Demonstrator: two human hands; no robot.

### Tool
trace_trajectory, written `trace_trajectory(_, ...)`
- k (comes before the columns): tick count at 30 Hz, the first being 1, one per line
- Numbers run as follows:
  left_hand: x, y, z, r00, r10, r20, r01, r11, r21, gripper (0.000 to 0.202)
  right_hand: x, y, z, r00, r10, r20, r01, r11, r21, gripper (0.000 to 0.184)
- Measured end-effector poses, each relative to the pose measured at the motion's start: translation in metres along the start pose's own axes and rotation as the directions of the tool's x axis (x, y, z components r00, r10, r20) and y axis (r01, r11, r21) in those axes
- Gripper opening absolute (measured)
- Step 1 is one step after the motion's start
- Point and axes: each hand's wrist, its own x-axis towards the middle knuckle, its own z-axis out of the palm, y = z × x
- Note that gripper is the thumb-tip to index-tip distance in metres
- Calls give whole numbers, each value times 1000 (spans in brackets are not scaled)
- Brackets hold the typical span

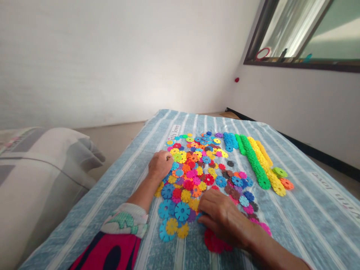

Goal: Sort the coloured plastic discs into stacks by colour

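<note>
Loose plastic snowflake discs (182, 211) of many colours lie in a wide heap on the striped cloth. At the heap's left edge is my left hand (161, 165), its fingers curled in beside a yellow-green disc (177, 157). Whatever those fingertips pinch is too small to make out. My right hand (219, 212) is bent over the near side of the heap, closed, with its fingertips close to a yellow disc (194, 204). The hand itself hides what is between its fingers. Red discs (211, 242) lie partly beneath that palm.
On the right, discs sit in overlapping rows by colour: blue (228, 141), green (255, 161) and yellow (266, 165). A lime disc (279, 172) and an orange disc (287, 183) lie beside them. A cloth-covered shape (47, 180) stands at left, and a window (309, 33) is at upper right.
</note>
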Motion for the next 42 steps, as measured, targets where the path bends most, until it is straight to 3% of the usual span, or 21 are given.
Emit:
trace_trajectory(5, -1, 2, -1, 1000, -3, 8, 3, 1000, 2, 24, -1, 0, -3, 998, -21, -50, 20, 999, -34, 22)
trace_trajectory(13, 3, 0, -1, 1000, 14, -6, -14, 1000, -13, 26, 3, -15, 15, 980, -158, -121, 153, 987, -49, 19)
trace_trajectory(18, 5, -1, -2, 1000, 31, -7, -31, 1000, -2, 26, 8, -26, 14, 982, -162, -96, 158, 986, -45, 21)
trace_trajectory(21, 7, -2, -2, 1000, 26, -7, -26, 1000, -4, 27, 10, -17, 7, 978, -147, -149, 131, 985, -112, 22)
trace_trajectory(24, 9, -3, -2, 999, 31, -12, -31, 1000, -4, 27, 8, 4, -12, 984, -41, -176, 12, 986, -164, 25)
trace_trajectory(28, 10, -4, -2, 999, 43, -16, -43, 999, 3, 26, -6, 38, -49, 963, 222, -154, -245, 958, -151, 24)
trace_trajectory(31, 11, -4, -2, 999, 41, -24, -41, 999, 10, 27, -20, 62, -76, 885, 450, -117, -462, 879, -119, 15)
trace_trajectory(35, 11, -4, -3, 998, 63, -20, -63, 998, 12, 27, -36, 87, -103, 727, 666, -165, -686, 705, -178, 16)
trace_trajectory(38, 12, -5, -4, 997, 78, -10, -78, 997, 12, 28, -41, 95, -111, 670, 715, -198, -742, 633, -222, 18)
trace_trajectory(42, 12, -5, -4, 998, 67, -1, -67, 998, 17, 29, -35, 87, -101, 714, 684, -148, -700, 691, -183, 19)
